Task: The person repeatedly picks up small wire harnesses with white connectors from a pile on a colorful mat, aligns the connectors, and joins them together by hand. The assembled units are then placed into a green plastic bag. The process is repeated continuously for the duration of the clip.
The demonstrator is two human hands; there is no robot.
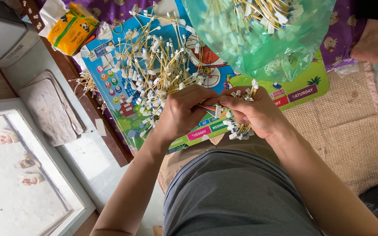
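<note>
Fabric of a grey shirt (237, 196) fills the near edge, smooth and faintly ribbed, with both bare forearms rising from it. The right hand (259, 114) is clamped around a bundle of short wires (245, 111), thin yellow leads tipped with small white plastic connectors; the bundle's long axis runs near to far, one tuft of connectors sticking out past the fingers on the far side and another below the palm. The left hand (184, 109) is curled shut, fingertips pinching at the bundle just beside the right thumb, where a strip of multicoloured ribbon shows between the hands. Under them lies a glossy, brightly printed cartoon mat (302, 85) on a coarse woven straw mat (346, 131). Farther out, a loose heap of wires (149, 65) of the same kind sprawls over the printed sheet, pointing every way. Beyond the right hand bulges a translucent green plastic bag (259, 39), crinkled, stuffed with more.
</note>
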